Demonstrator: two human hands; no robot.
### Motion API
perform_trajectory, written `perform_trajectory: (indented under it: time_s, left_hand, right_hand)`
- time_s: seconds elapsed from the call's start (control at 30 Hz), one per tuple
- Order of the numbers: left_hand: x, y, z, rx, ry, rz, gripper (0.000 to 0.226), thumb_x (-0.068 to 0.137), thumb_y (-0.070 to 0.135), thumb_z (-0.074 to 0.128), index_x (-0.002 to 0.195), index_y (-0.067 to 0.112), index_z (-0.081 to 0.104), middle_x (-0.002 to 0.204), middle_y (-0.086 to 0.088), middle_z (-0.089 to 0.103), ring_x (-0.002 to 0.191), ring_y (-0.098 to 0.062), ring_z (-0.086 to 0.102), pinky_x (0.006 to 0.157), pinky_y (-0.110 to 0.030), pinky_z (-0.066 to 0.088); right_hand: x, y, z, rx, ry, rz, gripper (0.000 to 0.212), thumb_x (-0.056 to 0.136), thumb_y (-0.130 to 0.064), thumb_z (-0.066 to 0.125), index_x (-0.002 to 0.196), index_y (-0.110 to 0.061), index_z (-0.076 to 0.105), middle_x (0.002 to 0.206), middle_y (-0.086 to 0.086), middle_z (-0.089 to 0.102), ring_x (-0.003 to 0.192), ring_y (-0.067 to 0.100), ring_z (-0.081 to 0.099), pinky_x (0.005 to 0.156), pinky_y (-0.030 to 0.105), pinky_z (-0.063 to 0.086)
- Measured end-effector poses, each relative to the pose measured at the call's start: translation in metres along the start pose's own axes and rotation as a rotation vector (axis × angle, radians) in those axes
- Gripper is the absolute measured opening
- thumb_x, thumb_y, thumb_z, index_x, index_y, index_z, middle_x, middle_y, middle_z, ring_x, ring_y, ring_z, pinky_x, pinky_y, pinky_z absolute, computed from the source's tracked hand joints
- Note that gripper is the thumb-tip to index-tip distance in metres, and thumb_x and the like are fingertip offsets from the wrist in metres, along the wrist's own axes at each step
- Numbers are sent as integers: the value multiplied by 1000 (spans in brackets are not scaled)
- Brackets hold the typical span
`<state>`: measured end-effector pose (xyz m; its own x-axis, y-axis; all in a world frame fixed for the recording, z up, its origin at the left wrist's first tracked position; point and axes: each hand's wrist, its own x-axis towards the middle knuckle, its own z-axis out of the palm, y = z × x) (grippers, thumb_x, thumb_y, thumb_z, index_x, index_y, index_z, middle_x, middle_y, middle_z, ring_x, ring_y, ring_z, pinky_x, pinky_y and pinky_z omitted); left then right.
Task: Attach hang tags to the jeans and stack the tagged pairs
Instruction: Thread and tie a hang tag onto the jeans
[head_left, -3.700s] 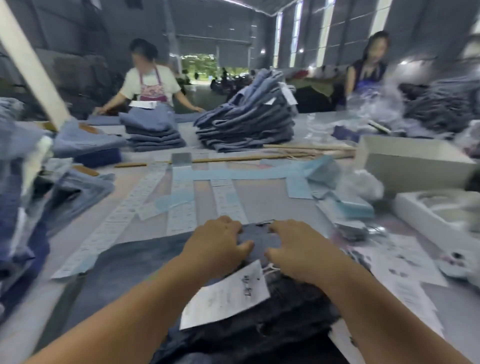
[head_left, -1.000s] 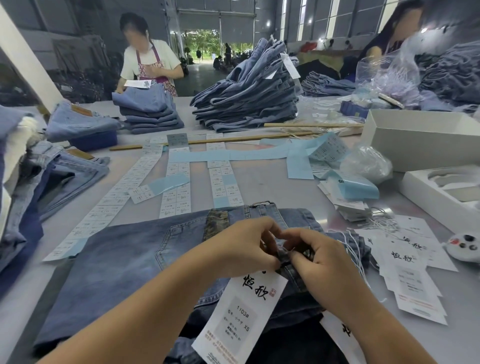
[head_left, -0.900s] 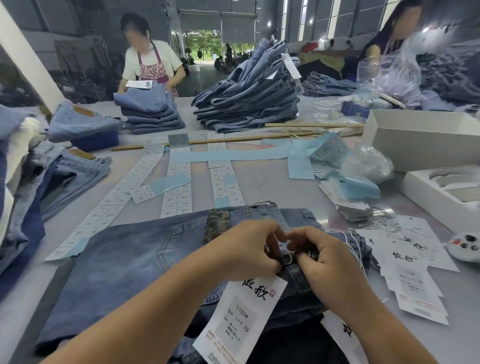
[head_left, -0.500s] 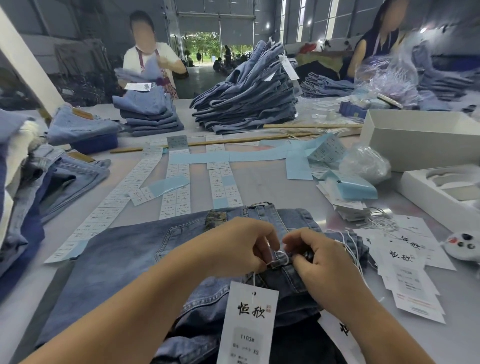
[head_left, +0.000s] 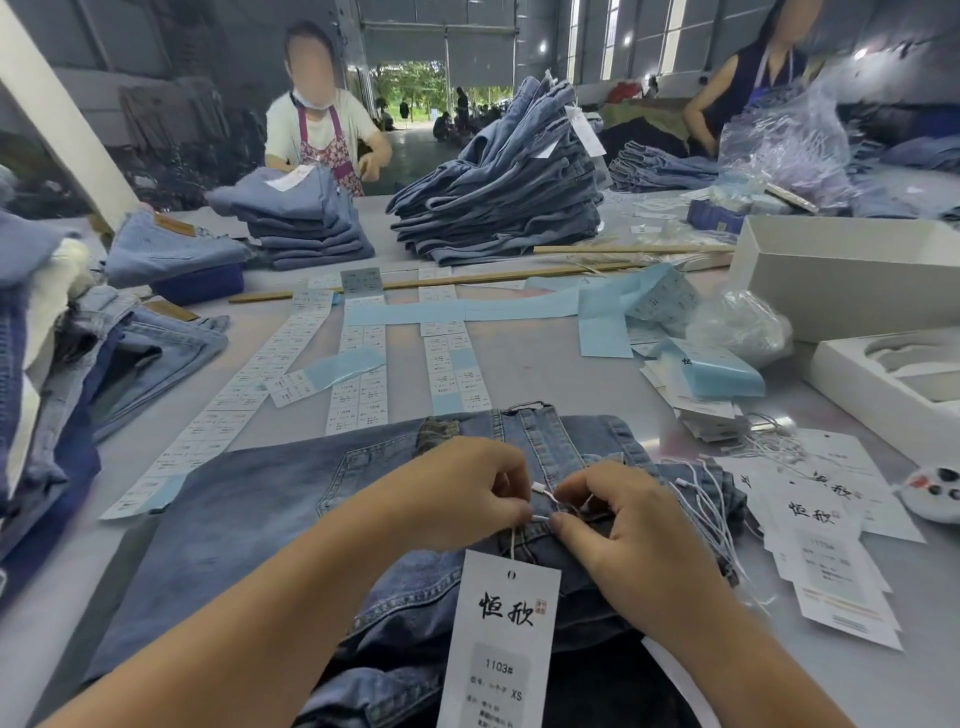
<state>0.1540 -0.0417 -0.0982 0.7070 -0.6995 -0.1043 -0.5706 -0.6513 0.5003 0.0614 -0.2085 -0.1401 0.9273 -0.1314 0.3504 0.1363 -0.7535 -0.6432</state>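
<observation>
Jeans (head_left: 270, 519), current pair: hang tag (head_left: 501, 639) strung, left hand (head_left: 467, 493) and right hand (head_left: 618, 525) pinching its cord (head_left: 543, 501) ends, unfastened; stacking pending.

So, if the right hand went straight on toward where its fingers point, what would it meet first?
Probably the left hand: the right hand points leftward at it, both pinching the white string over the jeans.

Faded, coarse-woven denim jeans (head_left: 249, 514) lie on a smooth, faintly glossy grey worktop (head_left: 540, 364). The hang tag (head_left: 501, 639) is matt white card on thin white cord (head_left: 543, 501); paper label strips (head_left: 358, 374), crinkled clear plastic bag (head_left: 737, 327) and matt cardboard box (head_left: 841, 291) sit beyond.
</observation>
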Motion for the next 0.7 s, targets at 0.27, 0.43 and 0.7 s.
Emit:
perform_trajectory:
  time_s: [0.27,0.43,0.7]
  left_hand:
    - [-8,1,-5,58,-209,-120,38,88,52,65,67,23,54,62,6,51,59,-12,43,56,-30,32]
    - [-12,0,-10,-14,-264,-151,46,87,61,61,71,18,65,53,10,46,48,-7,39,51,-27,28]
    - [-15,-8,-12,-27,-351,-79,17,86,36,72,73,27,65,68,11,60,59,-6,49,60,-25,39]
  right_hand:
    - [-2,-2,4,34,83,-42,26,77,-8,78,77,-33,69,72,-23,61,78,1,56,69,22,41]
    - [-2,-1,6,40,111,-61,31,77,-8,78,75,-37,67,71,-25,60,76,1,56,68,21,42]
    - [-2,-2,8,26,145,-80,28,75,-2,79,75,-28,71,70,-25,58,78,0,56,65,5,39]
